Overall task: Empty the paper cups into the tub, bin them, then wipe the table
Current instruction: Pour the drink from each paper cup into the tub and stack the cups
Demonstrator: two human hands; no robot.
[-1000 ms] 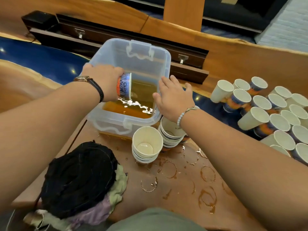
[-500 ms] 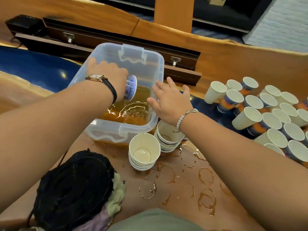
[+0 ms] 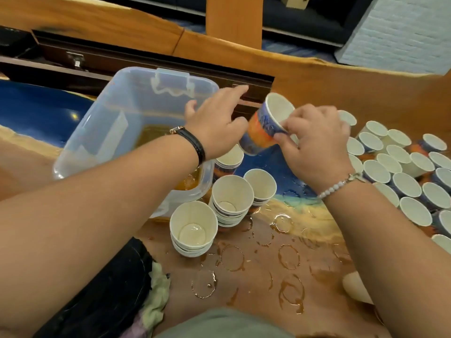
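Midway through emptying, our right grip (image 3: 314, 145) pinches a drained-looking paper cup (image 3: 264, 125) beside the tub (image 3: 102, 132), left grip (image 3: 214, 123) released; next, we judge, it nests onto a stack (image 3: 231, 198).

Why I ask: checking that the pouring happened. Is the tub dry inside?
No, amber liquid lies in the bottom of the clear tub.

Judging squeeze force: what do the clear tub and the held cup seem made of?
The clear rectangular tub looks like glossy translucent moulded plastic: amber liquid shows through its walls. The blue-and-orange printed cup looks like thin paper, matt white inside with a rolled rim; any lining cannot be told.
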